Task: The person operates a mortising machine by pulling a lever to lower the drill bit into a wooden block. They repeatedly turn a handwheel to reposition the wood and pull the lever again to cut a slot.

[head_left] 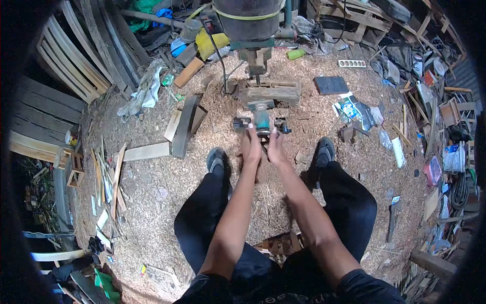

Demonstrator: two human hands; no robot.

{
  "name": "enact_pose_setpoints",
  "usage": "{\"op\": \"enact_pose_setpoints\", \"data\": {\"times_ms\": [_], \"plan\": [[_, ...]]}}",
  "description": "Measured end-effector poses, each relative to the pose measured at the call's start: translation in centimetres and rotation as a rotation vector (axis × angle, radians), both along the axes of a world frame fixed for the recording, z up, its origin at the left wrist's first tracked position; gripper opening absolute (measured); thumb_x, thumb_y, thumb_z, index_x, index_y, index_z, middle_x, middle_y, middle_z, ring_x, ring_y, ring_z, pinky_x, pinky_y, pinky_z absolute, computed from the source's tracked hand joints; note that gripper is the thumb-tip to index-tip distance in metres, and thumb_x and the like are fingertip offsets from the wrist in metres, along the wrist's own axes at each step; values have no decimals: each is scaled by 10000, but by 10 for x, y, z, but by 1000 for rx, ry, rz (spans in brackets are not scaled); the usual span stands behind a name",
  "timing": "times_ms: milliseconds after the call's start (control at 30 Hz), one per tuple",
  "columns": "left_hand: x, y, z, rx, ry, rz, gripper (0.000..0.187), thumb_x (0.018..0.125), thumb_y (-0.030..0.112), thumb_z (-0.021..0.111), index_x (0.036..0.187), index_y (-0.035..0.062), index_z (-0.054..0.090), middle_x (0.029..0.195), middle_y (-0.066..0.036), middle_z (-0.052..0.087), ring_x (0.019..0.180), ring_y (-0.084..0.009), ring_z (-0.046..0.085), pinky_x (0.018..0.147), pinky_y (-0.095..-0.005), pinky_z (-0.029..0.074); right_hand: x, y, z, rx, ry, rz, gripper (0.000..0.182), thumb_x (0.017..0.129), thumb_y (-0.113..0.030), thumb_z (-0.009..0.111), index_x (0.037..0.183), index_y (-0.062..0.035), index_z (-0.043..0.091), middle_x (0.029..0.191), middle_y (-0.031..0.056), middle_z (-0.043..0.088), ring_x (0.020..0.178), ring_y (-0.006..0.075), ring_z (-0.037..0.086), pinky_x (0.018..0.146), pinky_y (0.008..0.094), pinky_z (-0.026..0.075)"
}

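Note:
In the head view, a teal power tool (261,119) with dark knobs at both sides is between my hands, in front of a wooden block (271,92). My left hand (250,145) closes on its near left side, fingers pointing forward. Opposite it, my right hand (276,146) grips the near right side. Part of the tool's near end is hidden by my hands. Just beyond, a dark machine head (255,61) with a narrow shaft reaches down to the wooden block.
Wood shavings cover the ground. Wooden boards (185,126) lie to the left, and a dark slab (330,85) lies at the right. A white power strip (351,64) sits farther back. My feet flank the tool. Scrap wood lines both sides.

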State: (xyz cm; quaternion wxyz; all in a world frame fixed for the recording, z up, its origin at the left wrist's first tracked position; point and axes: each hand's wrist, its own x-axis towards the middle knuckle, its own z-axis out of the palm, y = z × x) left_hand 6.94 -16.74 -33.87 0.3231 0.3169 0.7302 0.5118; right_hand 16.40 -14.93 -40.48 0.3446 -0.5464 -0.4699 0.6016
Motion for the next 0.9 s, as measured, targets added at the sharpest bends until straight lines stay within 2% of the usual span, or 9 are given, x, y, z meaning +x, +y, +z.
{"op": "enact_pose_setpoints", "data": {"times_ms": [100,133,300,333,500,600,733,800,900], "plan": [[10,9,-8,70,246,-33,569,1030,482,335,1103,26,667,1036,-173,684,1006,-324,629,926,-412,449,18,2,-36,-30,212,112,710,1041,-543,201,1366,42,438,1341,196,511,1267,264,470,1073,379,360],[21,11,0,212,201,-55,509,1045,418,333,1081,31,661,1048,-168,669,976,-317,619,916,-409,447,23,14,-110,-143,-128,52,675,1052,-481,236,1433,58,375,1444,312,409,1383,368,380,1147,389,278],[-4,20,-32,152,215,184,527,1056,384,313,1108,-61,590,1102,-249,585,1081,-380,547,971,-465,388,12,18,-35,300,-33,-157,623,1045,-473,333,1299,76,483,1277,234,551,1183,308,534,1031,388,392],[-16,21,-52,47,-85,251,547,1054,403,312,1132,-62,588,1115,-238,582,1081,-373,543,975,-477,385,10,3,20,285,-182,-148,610,1035,-475,383,1265,79,494,1251,210,557,1149,289,547,998,390,414],[5,-14,-10,178,-234,41,504,1052,375,341,1075,-26,645,1013,-193,657,962,-333,618,901,-417,462,36,17,-88,-173,-139,-149,645,1003,-508,457,1284,72,481,1228,233,562,1149,290,564,993,381,424],[-1,-4,7,355,-92,38,491,1053,359,344,1036,-13,664,943,-169,677,903,-292,630,875,-388,474,35,10,-10,-158,-16,-275,655,991,-508,488,1297,71,465,1201,233,581,1132,289,576,977,379,436],[-4,-9,5,-138,-23,-16,583,1062,422,240,1168,-18,607,1068,-170,665,965,-313,628,935,-400,459,2,7,5,272,-128,-131,571,1014,-468,470,1331,6,463,1212,196,582,1139,276,541,1007,375,401],[9,-7,-18,266,254,-52,543,1059,405,282,1216,-17,586,1094,-184,647,1097,-331,575,966,-429,429,11,8,-16,99,-42,-210,639,968,-452,551,1329,65,453,1236,265,579,1152,337,569,1005,377,424],[9,2,25,235,-118,-53,603,1060,449,230,1206,-12,590,1079,-162,653,1058,-286,593,971,-403,448,56,9,-102,-76,-322,-275,598,915,-353,639,1288,84,471,1191,263,591,1089,315,589,954,386,450]]}}
